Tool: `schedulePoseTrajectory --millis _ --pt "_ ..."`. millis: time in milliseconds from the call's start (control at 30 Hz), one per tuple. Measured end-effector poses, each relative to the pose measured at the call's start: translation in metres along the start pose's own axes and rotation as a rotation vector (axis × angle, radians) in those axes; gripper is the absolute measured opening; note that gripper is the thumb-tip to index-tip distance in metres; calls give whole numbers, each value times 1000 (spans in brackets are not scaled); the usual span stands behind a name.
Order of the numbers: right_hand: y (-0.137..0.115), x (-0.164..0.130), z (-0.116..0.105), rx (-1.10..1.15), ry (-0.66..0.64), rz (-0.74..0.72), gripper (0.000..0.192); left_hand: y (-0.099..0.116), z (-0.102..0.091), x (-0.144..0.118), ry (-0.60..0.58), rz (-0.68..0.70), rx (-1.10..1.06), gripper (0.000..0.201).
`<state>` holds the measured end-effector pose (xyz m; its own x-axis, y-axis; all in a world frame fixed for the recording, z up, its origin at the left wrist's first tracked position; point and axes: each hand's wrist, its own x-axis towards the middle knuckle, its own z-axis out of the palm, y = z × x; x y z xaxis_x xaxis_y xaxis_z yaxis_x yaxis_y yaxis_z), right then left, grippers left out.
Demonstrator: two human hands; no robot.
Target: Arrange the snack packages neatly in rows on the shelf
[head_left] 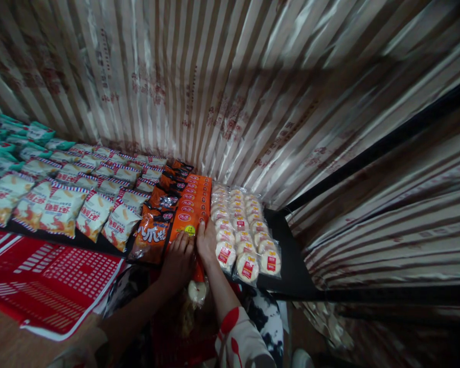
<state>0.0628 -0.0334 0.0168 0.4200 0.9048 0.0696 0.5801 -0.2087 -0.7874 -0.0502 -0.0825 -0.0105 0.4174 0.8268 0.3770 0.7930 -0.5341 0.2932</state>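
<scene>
Striped sheeting (199, 92) printed with reddish motifs hangs behind a black shelf (293, 266), and a dark pole (368, 155) slants up to the right. Along the shelf, from left to right, stand green bags (2, 151), white bags (63, 209) with striped edges, dark-orange bags (149, 235), a row of orange packs (193, 197) and clear-wrapped round crackers (245, 243).

The orange packs lie between the dark-orange bags and the crackers, with both hands at their front end. The left hand (181, 258) rests its fingers over the front pack, just below a yellow sticker (189, 230). The right hand (207, 243) lies along the packs' right side, fingers extended, next to the crackers. Whether either hand is gripping, I cannot tell.

Below the hands is a pale round item (197, 291) in clear wrap. A red basket (71, 278) with a white rim sits at lower left, in front of the white bags. The right sleeve (239, 340) is pale with red shapes.
</scene>
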Motion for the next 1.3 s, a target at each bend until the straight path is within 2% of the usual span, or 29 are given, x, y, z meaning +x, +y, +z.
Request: schedulePoseTrajectory --millis 200,433,533,900,1300 --pt "2 7 1 11 -62 88 72 1 0 1 54 11 27 39" --pt "7 15 2 -15 -7 56 70 0 2 0 66 31 48 39" --pt "4 22 3 -36 7 85 71 0 4 0 72 22 51 39" --pt "2 39 -2 184 -26 212 64 0 4 0 43 20 72 40" --pt "-6 57 1 86 -19 125 61 -1 7 -2 58 33 65 42"
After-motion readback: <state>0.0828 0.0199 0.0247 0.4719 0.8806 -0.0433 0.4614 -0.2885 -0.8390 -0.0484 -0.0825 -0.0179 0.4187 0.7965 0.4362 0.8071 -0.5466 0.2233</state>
